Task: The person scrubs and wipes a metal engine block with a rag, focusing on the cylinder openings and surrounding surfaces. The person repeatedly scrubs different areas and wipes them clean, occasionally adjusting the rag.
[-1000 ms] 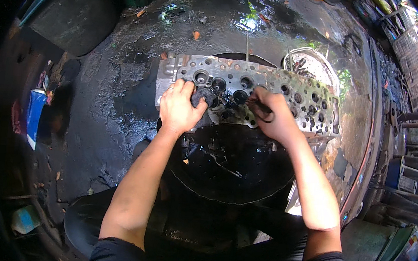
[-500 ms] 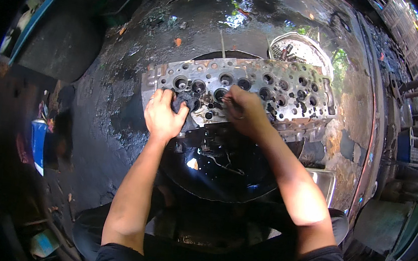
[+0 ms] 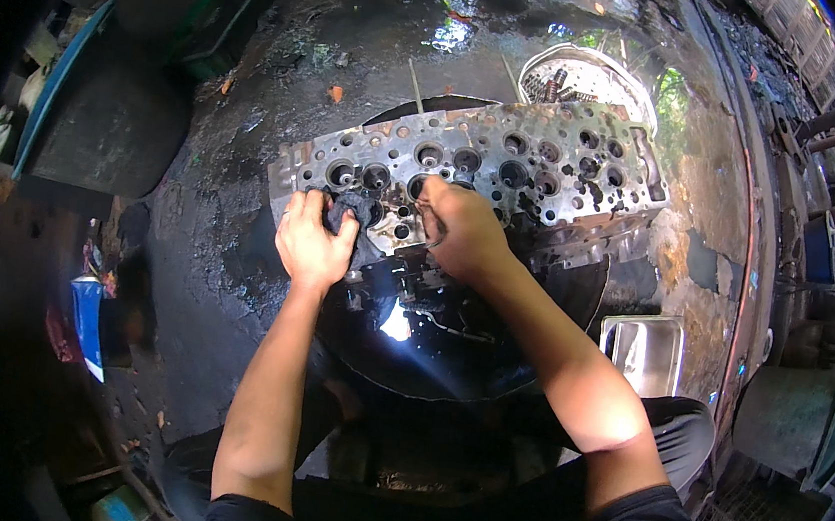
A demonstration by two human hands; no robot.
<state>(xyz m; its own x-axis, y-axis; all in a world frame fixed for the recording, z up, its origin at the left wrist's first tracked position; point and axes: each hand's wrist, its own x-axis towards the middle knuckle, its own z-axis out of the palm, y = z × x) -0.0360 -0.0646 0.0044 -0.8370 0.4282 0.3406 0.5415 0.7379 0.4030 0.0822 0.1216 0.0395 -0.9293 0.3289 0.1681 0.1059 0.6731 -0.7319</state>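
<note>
A long grey metal cylinder head (image 3: 489,147) with many round holes lies across a wide black basin (image 3: 407,365). My left hand (image 3: 313,246) presses at the near left part of its top face, closed on a dark, oily rag (image 3: 353,216). Over the middle of the near edge, my right hand (image 3: 456,229) is curled, with its fingertips at one of the larger holes. Whatever those fingers pinch is hidden by the hand. Dark, wet smears mark the metal around the holes on the right.
Behind the cylinder head stands a round white-rimmed pan (image 3: 635,86) holding coil springs (image 3: 555,85). To the right sits a rectangular metal tray (image 3: 671,360). A green crate (image 3: 211,60) and a blue-and-white container (image 3: 87,319) are at the left. The floor is dark and oily.
My right hand has shifted a little left along the cylinder head, its fingertips now closer to the hole. My left hand stays on the rag. The whole view has tilted slightly.
</note>
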